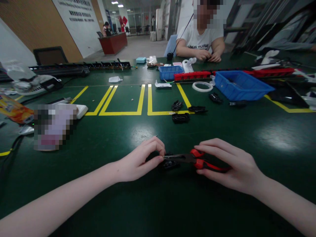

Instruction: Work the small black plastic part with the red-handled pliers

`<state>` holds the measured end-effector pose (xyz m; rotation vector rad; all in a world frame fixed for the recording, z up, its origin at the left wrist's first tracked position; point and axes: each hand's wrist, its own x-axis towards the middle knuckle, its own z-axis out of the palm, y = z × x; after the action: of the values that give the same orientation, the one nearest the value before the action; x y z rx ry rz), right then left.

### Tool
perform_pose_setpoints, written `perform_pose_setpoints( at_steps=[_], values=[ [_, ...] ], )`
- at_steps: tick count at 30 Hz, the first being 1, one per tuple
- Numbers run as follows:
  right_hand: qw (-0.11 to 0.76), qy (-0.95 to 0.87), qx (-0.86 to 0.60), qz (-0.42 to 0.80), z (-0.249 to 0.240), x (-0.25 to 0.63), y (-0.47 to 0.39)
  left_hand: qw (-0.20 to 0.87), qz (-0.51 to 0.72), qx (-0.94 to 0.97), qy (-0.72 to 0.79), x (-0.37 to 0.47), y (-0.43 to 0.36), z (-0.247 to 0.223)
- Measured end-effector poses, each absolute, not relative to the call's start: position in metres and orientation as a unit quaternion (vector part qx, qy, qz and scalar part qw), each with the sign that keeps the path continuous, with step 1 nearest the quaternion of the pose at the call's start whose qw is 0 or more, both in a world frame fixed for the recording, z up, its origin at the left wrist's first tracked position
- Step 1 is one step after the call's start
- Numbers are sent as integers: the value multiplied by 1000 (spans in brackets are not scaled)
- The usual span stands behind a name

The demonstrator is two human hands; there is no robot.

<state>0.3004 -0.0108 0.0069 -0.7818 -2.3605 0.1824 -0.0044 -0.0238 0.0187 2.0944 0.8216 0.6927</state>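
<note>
My right hand (229,164) is closed round the red handles of a pair of needle-nose pliers (186,158), whose dark jaws point left. At the tip of the jaws, my left hand (145,158) pinches something thin; a short, thin metal end (156,136) sticks up behind its fingers. What exactly the left fingers hold is mostly hidden. Just beneath the jaws lies a small black plastic part (170,164), partly covered by the pliers and the left fingertips. Several similar black parts (180,118) lie farther out on the green table.
A blue bin (240,87) and a smaller blue bin (170,72) stand beyond, near a red strip (192,76) and a roll of white tape (202,86). At left lies a phone-like object (55,126). Across the table sits a co-worker (201,39), hands together.
</note>
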Motion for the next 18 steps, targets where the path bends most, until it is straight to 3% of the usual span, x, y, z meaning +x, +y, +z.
perform_pose_setpoints(
  at_steps=[9, 18],
  values=[
    [263, -921, -274, 84, 10, 307, -8, 250, 164, 889, 346, -12, -32, 18],
    [250, -923, -279, 87, 10, 306, -8, 220, 174, 908, 310, -10, -27, 8]
  ],
)
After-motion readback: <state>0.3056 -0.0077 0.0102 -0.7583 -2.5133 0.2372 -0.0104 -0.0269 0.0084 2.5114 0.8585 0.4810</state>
